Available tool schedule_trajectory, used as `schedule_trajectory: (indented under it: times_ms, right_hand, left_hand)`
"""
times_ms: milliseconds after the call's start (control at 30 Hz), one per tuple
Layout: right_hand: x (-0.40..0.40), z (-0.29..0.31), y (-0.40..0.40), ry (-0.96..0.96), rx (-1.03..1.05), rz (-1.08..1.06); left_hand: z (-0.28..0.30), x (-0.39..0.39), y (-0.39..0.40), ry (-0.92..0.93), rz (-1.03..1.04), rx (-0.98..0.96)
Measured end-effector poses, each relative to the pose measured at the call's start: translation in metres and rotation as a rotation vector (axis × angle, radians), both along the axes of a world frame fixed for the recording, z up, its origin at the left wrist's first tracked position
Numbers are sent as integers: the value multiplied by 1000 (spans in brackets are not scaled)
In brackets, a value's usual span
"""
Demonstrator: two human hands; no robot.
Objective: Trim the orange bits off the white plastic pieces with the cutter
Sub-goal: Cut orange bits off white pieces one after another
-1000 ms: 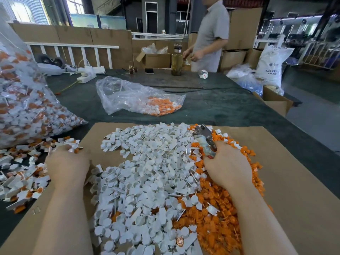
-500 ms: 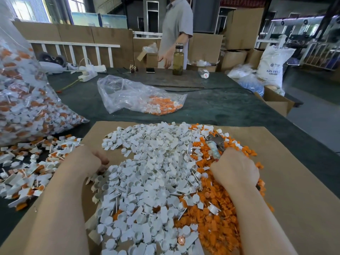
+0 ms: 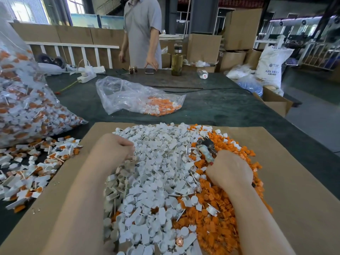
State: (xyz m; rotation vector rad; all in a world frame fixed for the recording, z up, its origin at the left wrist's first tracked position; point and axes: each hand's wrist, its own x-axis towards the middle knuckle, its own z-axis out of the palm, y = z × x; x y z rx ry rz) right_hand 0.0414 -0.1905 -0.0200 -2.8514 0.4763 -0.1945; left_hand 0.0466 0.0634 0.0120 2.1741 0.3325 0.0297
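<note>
Moved: left hand [image 3: 114, 150], now curled on the white plastic pieces [image 3: 158, 177], contents unclear. At my 2 o'clock, right hand [image 3: 230, 170] grips the metal cutter [image 3: 206, 146] over knobbly orange bits [image 3: 217, 221].

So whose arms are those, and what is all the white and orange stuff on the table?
The camera sits on a person's head, looking down, so the arms are that person's own. On the brown cardboard sheet lies a heap of small white plastic pieces, with cut-off orange plastic bits heaped beside it. The right hand grips a small metal cutter. The left hand has its fingers curled at the white heap; what it holds is blurred. Clear plastic bags hold more pieces. Another person stands at the far side.
</note>
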Motion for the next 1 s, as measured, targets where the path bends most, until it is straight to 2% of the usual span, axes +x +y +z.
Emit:
schedule_trajectory:
  times_ms: [133,267,333,467,567,667,1000]
  right_hand:
    - [2,0,1,23,3,11]
    - [6,-1,-1,-104,117,78]
    - [8,0,-2,-201,305,139]
    - [5,7,7,-419,904,232]
    - [1,9,15,-468,1070,309]
    - [2,7,20,-450,1065,355]
    - [0,7,21,-431,685,489]
  left_hand:
    - [-5,5,-34,-80,-102,-100]
    - [-4,6,-59,-72,-170,-299]
    - [-5,5,-68,-62,-171,-410]
    - [-7,0,-84,-17,-194,-565]
    - [-4,-2,-91,24,-189,-717]
    - [-4,-2,-92,45,-171,-813]
    - [-2,0,-89,-39,-72,-901]
